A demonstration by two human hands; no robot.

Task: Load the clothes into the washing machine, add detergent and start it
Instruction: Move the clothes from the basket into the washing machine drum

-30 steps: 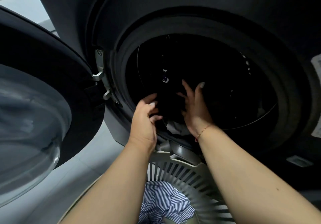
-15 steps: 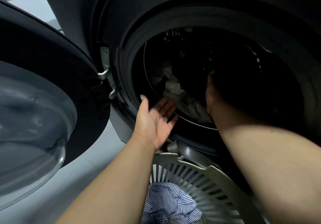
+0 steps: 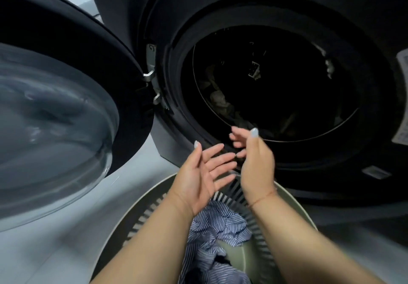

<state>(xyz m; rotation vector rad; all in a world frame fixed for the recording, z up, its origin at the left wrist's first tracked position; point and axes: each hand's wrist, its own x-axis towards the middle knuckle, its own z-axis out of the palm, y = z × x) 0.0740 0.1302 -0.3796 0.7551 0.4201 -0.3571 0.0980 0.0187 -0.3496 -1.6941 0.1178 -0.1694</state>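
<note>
The dark washing machine [image 3: 254,3] fills the upper view, its round drum opening [image 3: 287,80] dim inside. Pale and dark clothes [image 3: 220,101] lie at the drum's lower left. My left hand [image 3: 199,176] is palm-up with fingers spread, just outside the rubber seal. Beside it my right hand [image 3: 256,162] is open too, held edge-on with fingers loosely curled at the drum's lower rim. Neither hand holds anything. Below them stands a slatted laundry basket [image 3: 293,204] holding a blue-and-white striped garment [image 3: 217,224].
The machine's door [image 3: 55,116] with its glass bowl hangs open at the left, hinged [image 3: 150,67] beside the opening. Pale floor [image 3: 55,250] spreads below the door. A white label [image 3: 403,98] is on the machine's right front.
My right hand has come out of the drum, where it was reaching deep half a second ago. Both hands have drawn back toward the basket, empty. The dark garment they held earlier is now inside.
</note>
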